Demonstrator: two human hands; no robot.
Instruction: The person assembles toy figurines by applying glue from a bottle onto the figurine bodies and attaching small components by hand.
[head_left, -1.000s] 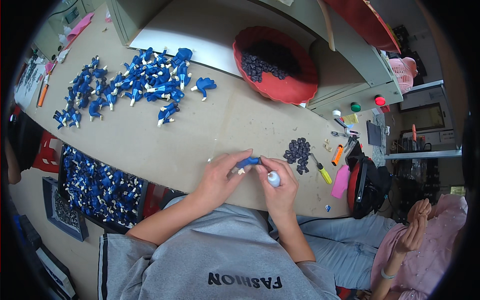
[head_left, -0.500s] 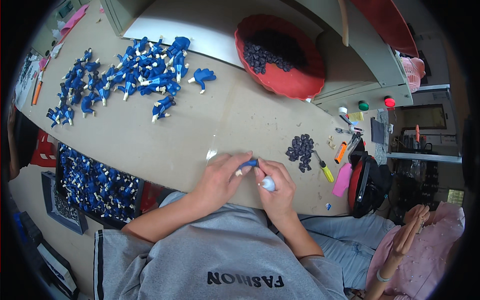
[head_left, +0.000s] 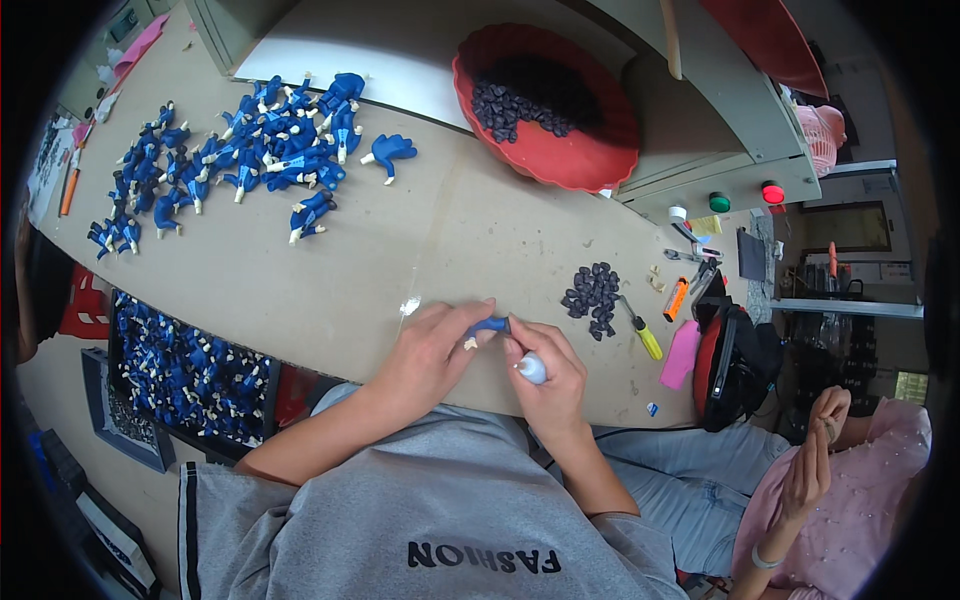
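Note:
Close to the table's front edge, my left hand is closed around a small blue figurine part with a cream tip. The thumb and forefinger of my right hand pinch at the part's dark end; whether a separate dark piece sits there is too small to tell. Tucked in the palm of that same hand is a small pale squeeze bottle. Just right of my hands lies a pile of small dark pieces. Fingers cover much of the blue part.
Many blue figurine parts lie at the far left; more fill a black tray below the table edge. A red basin of dark pieces stands at the back. A yellow-handled screwdriver and black bag lie right, near a co-worker's hands.
My hands keep almost the same hold on the blue part and bottle. The whole view has shifted slightly. At the right, the co-worker's hands have changed position, with both now showing near each other.

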